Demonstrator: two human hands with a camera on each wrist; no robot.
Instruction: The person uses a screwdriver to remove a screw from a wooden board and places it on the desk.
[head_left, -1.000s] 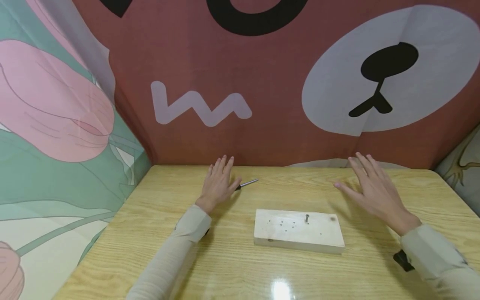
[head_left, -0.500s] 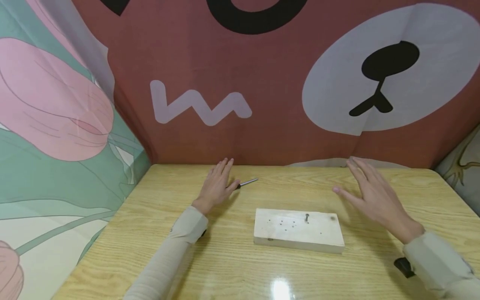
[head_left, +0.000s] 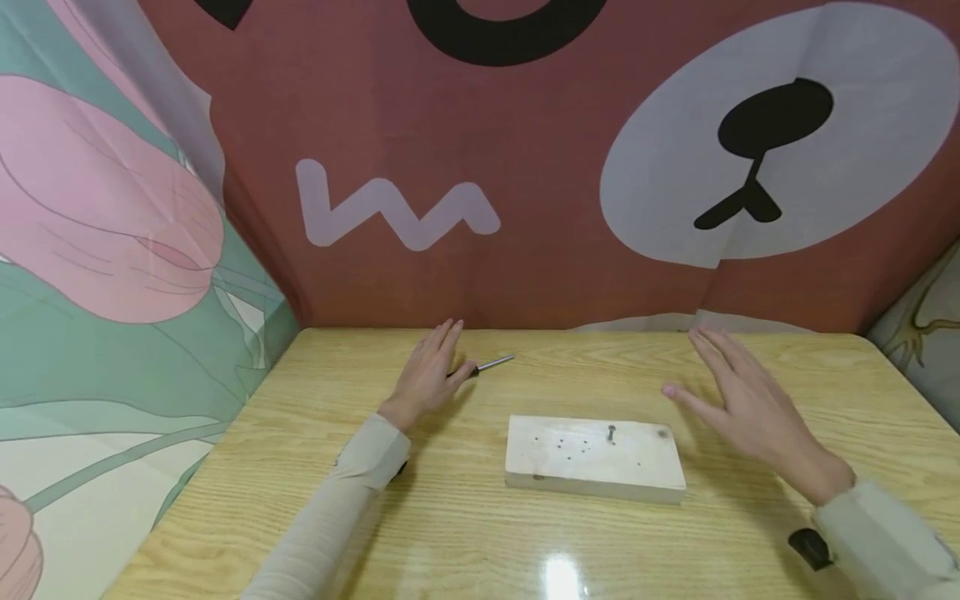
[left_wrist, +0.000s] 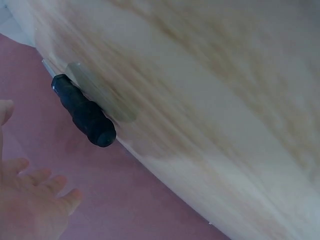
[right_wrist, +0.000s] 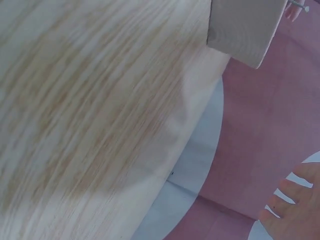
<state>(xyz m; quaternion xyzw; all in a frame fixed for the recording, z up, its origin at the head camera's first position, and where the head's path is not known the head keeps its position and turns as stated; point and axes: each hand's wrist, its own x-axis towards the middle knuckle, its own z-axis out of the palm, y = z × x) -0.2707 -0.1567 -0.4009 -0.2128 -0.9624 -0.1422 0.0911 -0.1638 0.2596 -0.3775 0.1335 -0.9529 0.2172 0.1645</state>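
My left hand [head_left: 427, 379] is held above the table at the back left, fingers extended and nothing in its grasp. Beneath it lies a screwdriver [head_left: 495, 363], partly hidden in the head view; the left wrist view shows its black handle [left_wrist: 85, 111] apart from the fingers. A pale wooden block [head_left: 592, 473] lies flat at mid-table, with several small holes in its top. One screw [head_left: 611, 433] stands upright from it near the back edge. To the right of the block, my right hand [head_left: 750, 412] hovers with its thumb spread and holds nothing.
The light wood-grain table [head_left: 465, 533] ends at a reddish printed cloth [head_left: 540, 275] hanging behind it. Another printed cloth [head_left: 112, 375] hangs along the left side. A black strap piece [head_left: 810, 548] shows under the right sleeve.
Both hands have drawn back slightly toward me, the left a little leftward too. More of the screwdriver's handle shows now. The block and screw stay in place.
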